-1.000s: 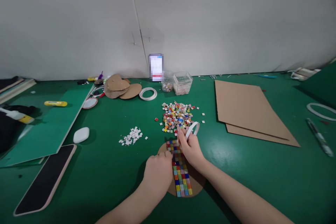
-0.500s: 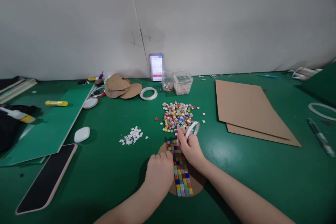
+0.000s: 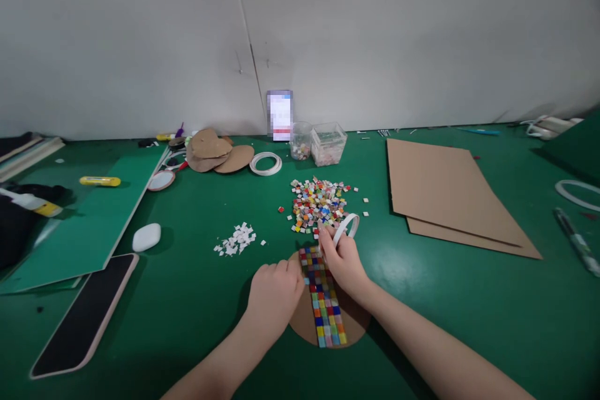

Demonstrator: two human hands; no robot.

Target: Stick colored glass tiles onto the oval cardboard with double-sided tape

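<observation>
A cardboard disc [image 3: 300, 319] lies on the green table, with a band of colourful mosaic tiles [image 3: 328, 312] running down its middle. My left hand [image 3: 276, 292] is closed at the band's left edge, and a light blue mosaic tile [image 3: 307, 280] shows at its fingertips. Around a roll of white double-sided-looking tape [image 3: 347, 229] my right hand [image 3: 344, 262] is closed; its fingertips are over the band's upper right, partly covering it. Just beyond the hands lies a heap of loose mosaic tiles [image 3: 319, 203].
White scraps [image 3: 237, 239] lie left of the heap. Cardboard sheets [image 3: 445, 194] occupy the right; a phone [image 3: 84, 315] and a white case [image 3: 147, 237] the left. Behind are clear containers [image 3: 329, 144], a tape roll [image 3: 265, 164], cardboard pieces [image 3: 209, 150] and a propped phone [image 3: 280, 115].
My left hand has shifted left, uncovering more of the tile band and the light blue tile. My right hand stays at the band with the tape roll. The view has tilted slightly.
</observation>
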